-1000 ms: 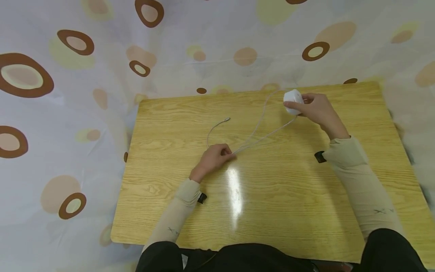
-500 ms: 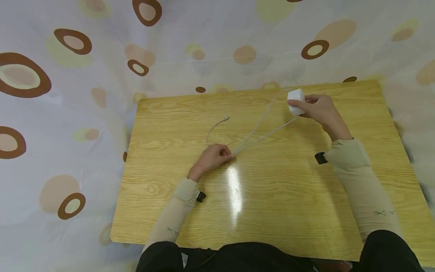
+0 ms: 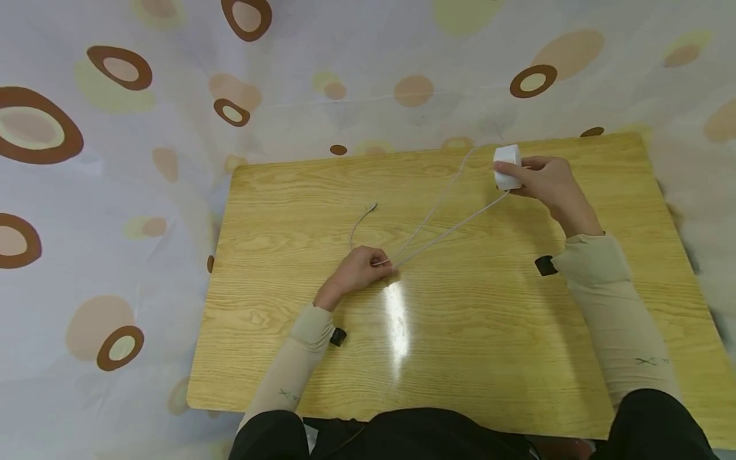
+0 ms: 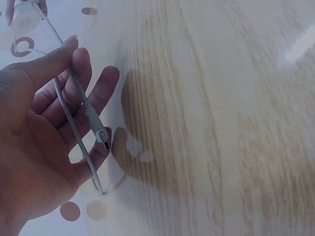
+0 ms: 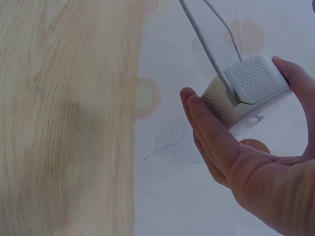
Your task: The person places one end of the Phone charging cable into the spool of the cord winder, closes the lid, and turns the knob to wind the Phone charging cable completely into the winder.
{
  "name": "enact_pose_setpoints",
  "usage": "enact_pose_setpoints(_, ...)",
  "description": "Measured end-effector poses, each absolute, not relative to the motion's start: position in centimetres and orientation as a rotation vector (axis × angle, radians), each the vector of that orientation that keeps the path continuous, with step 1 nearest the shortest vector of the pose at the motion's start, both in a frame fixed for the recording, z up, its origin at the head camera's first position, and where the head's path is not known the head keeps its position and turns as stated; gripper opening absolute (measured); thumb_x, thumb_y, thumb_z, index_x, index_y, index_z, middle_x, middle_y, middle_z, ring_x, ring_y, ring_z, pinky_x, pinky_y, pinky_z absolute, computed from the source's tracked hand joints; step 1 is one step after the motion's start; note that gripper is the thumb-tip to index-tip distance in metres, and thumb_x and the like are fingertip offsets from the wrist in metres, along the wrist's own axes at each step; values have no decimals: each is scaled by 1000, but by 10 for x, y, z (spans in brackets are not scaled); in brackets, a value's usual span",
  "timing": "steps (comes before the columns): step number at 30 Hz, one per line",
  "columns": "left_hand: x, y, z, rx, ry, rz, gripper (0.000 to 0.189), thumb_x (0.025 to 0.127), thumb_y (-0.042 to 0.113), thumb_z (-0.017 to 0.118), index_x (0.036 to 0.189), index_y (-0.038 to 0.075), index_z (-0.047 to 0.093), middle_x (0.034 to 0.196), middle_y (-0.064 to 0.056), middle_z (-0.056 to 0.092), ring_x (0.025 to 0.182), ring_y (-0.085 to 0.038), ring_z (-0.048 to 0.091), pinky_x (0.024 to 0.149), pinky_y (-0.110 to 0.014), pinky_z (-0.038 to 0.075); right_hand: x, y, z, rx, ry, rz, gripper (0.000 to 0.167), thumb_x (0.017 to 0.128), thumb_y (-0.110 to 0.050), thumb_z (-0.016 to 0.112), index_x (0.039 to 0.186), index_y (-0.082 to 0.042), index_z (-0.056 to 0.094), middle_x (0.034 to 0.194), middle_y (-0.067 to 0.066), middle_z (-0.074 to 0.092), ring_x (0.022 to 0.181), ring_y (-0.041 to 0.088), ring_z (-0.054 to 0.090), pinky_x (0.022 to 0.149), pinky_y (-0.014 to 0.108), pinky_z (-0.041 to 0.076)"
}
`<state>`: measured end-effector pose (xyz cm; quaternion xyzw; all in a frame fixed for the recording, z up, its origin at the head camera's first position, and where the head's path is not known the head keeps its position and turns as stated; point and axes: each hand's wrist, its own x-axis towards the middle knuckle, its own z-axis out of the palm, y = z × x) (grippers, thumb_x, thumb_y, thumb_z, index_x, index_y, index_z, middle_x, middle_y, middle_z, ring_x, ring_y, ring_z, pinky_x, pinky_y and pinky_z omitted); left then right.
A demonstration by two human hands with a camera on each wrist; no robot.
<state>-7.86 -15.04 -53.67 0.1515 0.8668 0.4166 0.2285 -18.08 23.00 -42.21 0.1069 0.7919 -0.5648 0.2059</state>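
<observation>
In the head view, my right hand (image 3: pixel 549 182) holds a white charger block (image 3: pixel 507 167) above the table's far right part, thumb on its near side. Textured sides show on the block (image 5: pixel 253 78) in the right wrist view. Two strands of thin white cable (image 3: pixel 451 231) run from it to my left hand (image 3: pixel 358 268), which pinches the cable between thumb and finger low over the table. A metal-tipped connector (image 4: pixel 100 132) hangs below that pinch in the left wrist view, beside another strand. Beyond the left hand, a cable end (image 3: pixel 372 207) curves away; whether it is that connector, I cannot tell.
The wood-grain table (image 3: pixel 276 358) spreads beneath both hands, with a bright light reflection near its middle. A pale patterned curtain (image 3: pixel 368 76) hangs behind its far edge and along the left side. Small black devices (image 3: pixel 546 265) sit at both wrists.
My right hand has moved slightly right with the charger block and turned it. The strands between the hands are straighter. The cable end beyond the left hand has shifted left and a little nearer.
</observation>
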Motion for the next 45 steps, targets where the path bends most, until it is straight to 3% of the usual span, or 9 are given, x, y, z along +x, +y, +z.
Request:
enact_pose_setpoints(10, -77, -154, -531, 403, 2334, 1121, 23, 102, 28, 72, 93, 8, 76, 82, -7, 76, 65, -8, 54, 60, -21, 42, -178, 233, -424, 318, 2203, -1557, 91, 93, -55, 75, 156, 3, 45, 117, -8, 58, 85, -8, 70, 79, 14, 59)
enact_pose_setpoints(20, -79, -161, -530, 392, 2359, 1043, 21, 101, 31, 74, 94, 12, 77, 83, 0, 76, 70, -8, 61, 66, -23, 48, -181, 250, -422, 335, 2156, -1585, 94, 94, -51, 75, 160, 5, 37, 117, -10, 58, 87, -9, 71, 79, 14, 59)
enact_pose_setpoints(28, -79, -164, -529, 330, 2300, 1044, 20, 101, 31, 74, 97, 12, 77, 85, -1, 77, 73, -11, 70, 67, -24, 53, -176, 254, -426, 351, 2130, -1591, 95, 94, -52, 75, 161, 5, 36, 103, -19, 63, 86, -7, 72, 80, 14, 60)
enact_pose_setpoints(37, -78, -165, -530, 342, 2284, 1062, 20, 101, 29, 74, 94, 10, 77, 81, -3, 76, 68, -10, 62, 63, -22, 46, -179, 262, -428, 425, 2107, -1694, 93, 91, -48, 80, 158, 4, 41, 105, -14, 63, 84, -5, 73, 79, 15, 60)
enact_pose_setpoints(45, -78, -171, -531, 357, 2293, 1081, 22, 99, 28, 76, 88, 9, 76, 78, -6, 76, 66, -15, 64, 63, -24, 46, -178, 282, -427, 469, 1942, -1878, 98, 89, -37, 85, 162, 5, 33, 108, -11, 65, 88, 0, 74, 79, 18, 62)
